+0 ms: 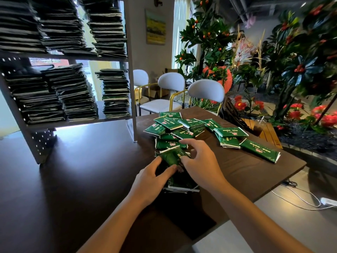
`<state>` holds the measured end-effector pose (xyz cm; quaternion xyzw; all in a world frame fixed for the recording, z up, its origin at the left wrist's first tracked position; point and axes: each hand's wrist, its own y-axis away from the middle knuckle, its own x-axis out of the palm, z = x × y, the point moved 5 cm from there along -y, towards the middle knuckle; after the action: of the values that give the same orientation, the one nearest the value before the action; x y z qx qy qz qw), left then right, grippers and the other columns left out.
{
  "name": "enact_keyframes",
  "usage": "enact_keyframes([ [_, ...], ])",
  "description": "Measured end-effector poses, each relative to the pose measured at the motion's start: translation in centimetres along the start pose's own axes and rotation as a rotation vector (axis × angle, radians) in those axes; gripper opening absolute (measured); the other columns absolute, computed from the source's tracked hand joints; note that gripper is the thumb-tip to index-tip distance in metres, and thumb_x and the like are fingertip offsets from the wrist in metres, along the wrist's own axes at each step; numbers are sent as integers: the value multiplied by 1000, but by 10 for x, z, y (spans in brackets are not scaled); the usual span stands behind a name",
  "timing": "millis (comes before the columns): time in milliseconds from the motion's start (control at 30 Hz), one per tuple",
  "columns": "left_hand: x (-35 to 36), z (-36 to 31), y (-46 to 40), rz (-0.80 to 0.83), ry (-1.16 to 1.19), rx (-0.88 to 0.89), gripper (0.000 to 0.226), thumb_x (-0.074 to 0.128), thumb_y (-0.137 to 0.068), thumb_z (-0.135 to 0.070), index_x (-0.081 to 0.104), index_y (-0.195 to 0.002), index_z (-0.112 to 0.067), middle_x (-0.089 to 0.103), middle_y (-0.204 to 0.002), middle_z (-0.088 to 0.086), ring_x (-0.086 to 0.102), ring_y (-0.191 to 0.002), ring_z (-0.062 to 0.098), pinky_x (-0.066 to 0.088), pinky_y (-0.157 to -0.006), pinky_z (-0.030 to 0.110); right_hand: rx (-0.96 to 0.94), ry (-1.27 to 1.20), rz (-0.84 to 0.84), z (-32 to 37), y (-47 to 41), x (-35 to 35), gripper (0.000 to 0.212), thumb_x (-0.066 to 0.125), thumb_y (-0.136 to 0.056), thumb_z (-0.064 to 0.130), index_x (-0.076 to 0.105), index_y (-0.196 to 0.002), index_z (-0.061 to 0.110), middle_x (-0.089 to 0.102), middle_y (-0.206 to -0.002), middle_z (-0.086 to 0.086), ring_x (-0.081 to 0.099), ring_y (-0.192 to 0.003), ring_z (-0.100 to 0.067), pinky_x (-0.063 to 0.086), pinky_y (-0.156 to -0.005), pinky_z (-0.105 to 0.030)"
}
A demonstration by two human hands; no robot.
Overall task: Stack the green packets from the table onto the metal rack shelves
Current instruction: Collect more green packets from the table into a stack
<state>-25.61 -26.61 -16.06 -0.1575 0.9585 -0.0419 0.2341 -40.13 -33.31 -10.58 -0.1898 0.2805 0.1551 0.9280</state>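
Several green packets lie in a loose pile on the dark brown table, right of centre. Closer to me sits a small stack of packets. My left hand grips the left side of this stack, thumb on top. My right hand pinches a tilted green packet over the stack, index finger stretched forward. The metal rack stands on the table at the left, both its shelves filled with tall piles of dark packets.
White chairs stand behind the table's far edge. Plants with red flowers and orange fruit fill the right side. A plastic cup sits on a wooden stand by the table's right edge. White cables lie on the floor.
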Motion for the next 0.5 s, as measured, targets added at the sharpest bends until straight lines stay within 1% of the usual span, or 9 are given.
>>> enact_keyframes([
  [33, 0, 1, 0, -6, -9, 7, 25, 63, -93, -50, 62, -117, -45, 72, -103, -22, 66, -92, -10, 46, -74, 8, 68, 10, 21, -8, -3, 1, 52, 62, -94, 18, 49, -142, 35, 48, -130, 3, 49, -109, -11, 49, -85, -33],
  [67, -1, 0, 1, -11, -13, 16, 22, 64, -94, -45, 62, -116, -44, 72, -102, -23, 66, -91, -11, 47, -73, 6, 145, -12, 62, -16, -4, 4, 57, 60, -95, 21, 41, -148, 33, 43, -140, -1, 49, -104, -8, 48, -79, -28],
  [133, 0, -1, 1, -23, -12, 36, 21, 65, -94, -42, 61, -115, -44, 71, -102, -24, 66, -90, -12, 51, -77, 9, 270, -148, 141, -24, -2, 11, 65, 58, -98, 26, 29, -155, 32, 41, -146, -4, 50, -90, -5, 41, -66, -20],
  [167, -1, -1, 1, -37, -10, 47, 24, 65, -95, -41, 60, -118, -44, 70, -103, -24, 65, -90, -12, 53, -82, 13, 305, -241, 154, -26, 0, 14, 66, 58, -99, 27, 25, -156, 32, 43, -143, -4, 51, -90, -4, 39, -64, -19],
  [233, -2, -1, 0, -79, -13, 78, 38, 64, -95, -38, 52, -131, -41, 66, -109, -25, 63, -94, -16, 54, -84, 14, 346, -403, 159, -28, 3, 20, 71, 59, -98, 27, 20, -157, 34, 44, -141, -2, 56, -105, -12, 43, -75, -23],
  [300, -4, -2, 0, -115, 31, 116, 61, 64, -96, -33, 32, -146, -48, 60, -119, -27, 60, -103, -16, 53, -83, 10, 371, -518, 132, -31, 3, 24, 80, 64, -93, 27, 18, -158, 37, 43, -149, -2, 50, -128, -25, 45, -96, -38],
  [333, -5, -3, 0, -128, 63, 130, 72, 64, -96, -30, 20, -148, -55, 58, -123, -25, 61, -109, -11, 55, -86, 14, 369, -580, 120, -33, 2, 26, 86, 66, -86, 27, 19, -157, 40, 45, -149, -2, 49, -131, -27, 45, -102, -45],
  [400, -7, -7, 2, -130, 107, 160, 85, 65, -96, -24, 7, -142, -66, 55, -127, -23, 58, -117, -6, 58, -90, 24, 329, -708, 102, -33, 1, 27, 92, 64, -74, 22, 25, -154, 45, 51, -144, -3, 56, -124, -28, 52, -96, -50],
  [500, -7, -11, 5, -90, 96, 235, 100, 71, -91, -11, 3, -144, -61, 48, -133, -28, 49, -123, -15, 53, -95, 17, 167, -792, 71, -24, 3, 23, 93, 57, -68, 6, 31, -151, 40, 57, -135, -1, 60, -115, -18, 56, -82, -35],
])
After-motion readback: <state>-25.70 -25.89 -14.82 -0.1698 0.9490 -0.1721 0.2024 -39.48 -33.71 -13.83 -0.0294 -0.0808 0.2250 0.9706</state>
